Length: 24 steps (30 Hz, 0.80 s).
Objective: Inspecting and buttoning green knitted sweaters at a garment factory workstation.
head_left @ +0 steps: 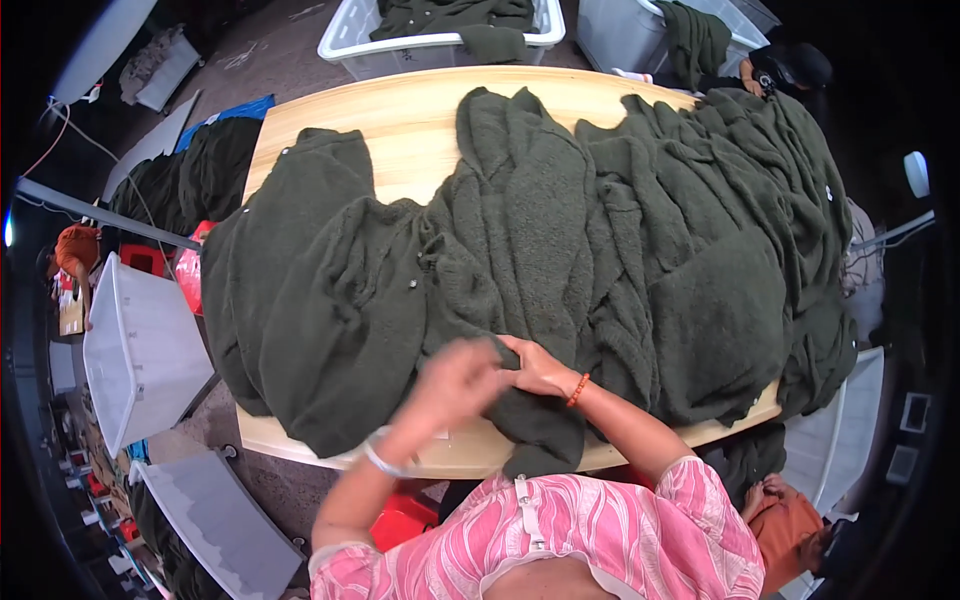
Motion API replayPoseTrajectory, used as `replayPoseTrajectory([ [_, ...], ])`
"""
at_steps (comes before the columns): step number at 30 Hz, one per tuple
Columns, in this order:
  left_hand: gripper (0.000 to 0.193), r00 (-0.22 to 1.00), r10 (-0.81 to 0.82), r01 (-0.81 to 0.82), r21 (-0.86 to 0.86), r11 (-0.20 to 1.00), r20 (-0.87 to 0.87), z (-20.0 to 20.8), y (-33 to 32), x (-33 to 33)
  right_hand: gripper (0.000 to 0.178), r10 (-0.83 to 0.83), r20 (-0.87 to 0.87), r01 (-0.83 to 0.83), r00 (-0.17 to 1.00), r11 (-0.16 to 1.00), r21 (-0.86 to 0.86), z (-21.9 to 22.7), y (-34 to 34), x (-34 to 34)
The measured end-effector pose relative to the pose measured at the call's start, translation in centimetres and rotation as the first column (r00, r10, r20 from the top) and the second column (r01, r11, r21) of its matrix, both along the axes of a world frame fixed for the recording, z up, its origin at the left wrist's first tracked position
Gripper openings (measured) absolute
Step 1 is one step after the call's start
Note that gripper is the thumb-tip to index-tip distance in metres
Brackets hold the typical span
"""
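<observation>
Dark green fleecy garments lie bunched across a pale wooden table. In front of me, part of one garment hangs toward the near edge of the table. My right hand, with an orange bead bracelet at the wrist, is closed on a fold of this cloth. Close beside it, almost touching, my left hand is smeared by motion, so its fingers do not show clearly. To the left another green garment is spread out with small pale dots on it.
Beyond the table stands a white bin of green cloth, with another bin to its right. White carts stand on the left. A red stool is under the near edge. A person in orange is at the lower right; another is at the far right.
</observation>
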<state>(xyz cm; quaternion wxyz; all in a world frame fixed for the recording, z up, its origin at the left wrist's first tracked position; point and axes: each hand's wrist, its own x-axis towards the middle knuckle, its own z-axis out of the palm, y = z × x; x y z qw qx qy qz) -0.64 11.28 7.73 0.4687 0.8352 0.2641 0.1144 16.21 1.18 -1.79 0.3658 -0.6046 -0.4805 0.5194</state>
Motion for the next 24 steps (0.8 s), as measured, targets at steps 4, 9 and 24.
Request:
replayPoseTrajectory([
  [4, 0.062, 0.945, 0.315, -0.309, 0.563, 0.766, 0.091, -2.9, 11.9, 3.3, 0.06, -0.132, -0.033, 0.133, 0.991, 0.991, 0.0, -0.9, -2.8, -1.1],
  [9, 0.092, 0.795, 0.407, -0.098, 0.567, 0.818, -0.449, -7.9, 18.8, 6.6, 0.057, -0.072, 0.169, 0.078, 0.983, 0.997, -0.03, 2.2, -4.6, -1.3],
  [24, 0.052, 0.987, -0.047, 0.063, -0.098, 0.993, 0.154, 6.4, 8.8, -4.6, 0.037, -0.112, -0.097, 0.144, 0.989, 0.879, 0.454, 12.4, -15.5, 7.5],
])
